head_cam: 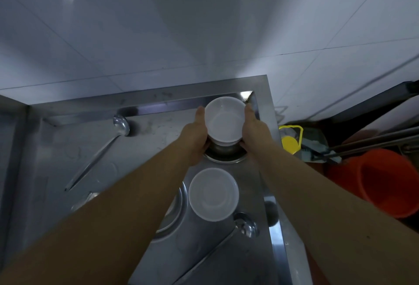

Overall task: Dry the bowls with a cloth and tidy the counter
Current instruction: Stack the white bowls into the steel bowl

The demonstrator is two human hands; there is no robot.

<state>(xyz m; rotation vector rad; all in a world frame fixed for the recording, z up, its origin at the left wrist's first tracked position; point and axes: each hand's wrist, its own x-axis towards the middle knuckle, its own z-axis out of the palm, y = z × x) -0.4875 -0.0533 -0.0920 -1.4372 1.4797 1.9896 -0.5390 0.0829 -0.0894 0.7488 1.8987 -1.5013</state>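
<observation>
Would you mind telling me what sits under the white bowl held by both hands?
Beneath the held bowl, another white rim shows, above a metal ring. Anything deeper is covered.

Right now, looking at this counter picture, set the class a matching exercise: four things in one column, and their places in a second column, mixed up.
Things
1. stacked white bowls
2. single white bowl
3. long ladle
4. orange bucket

Places
a. beside the counter, off its right edge
b. alone on the steel, nearer the camera
c. held between the left hand and right hand
d. lying on the counter's left part

Pairs: 1-c, 2-b, 3-d, 4-a
</observation>
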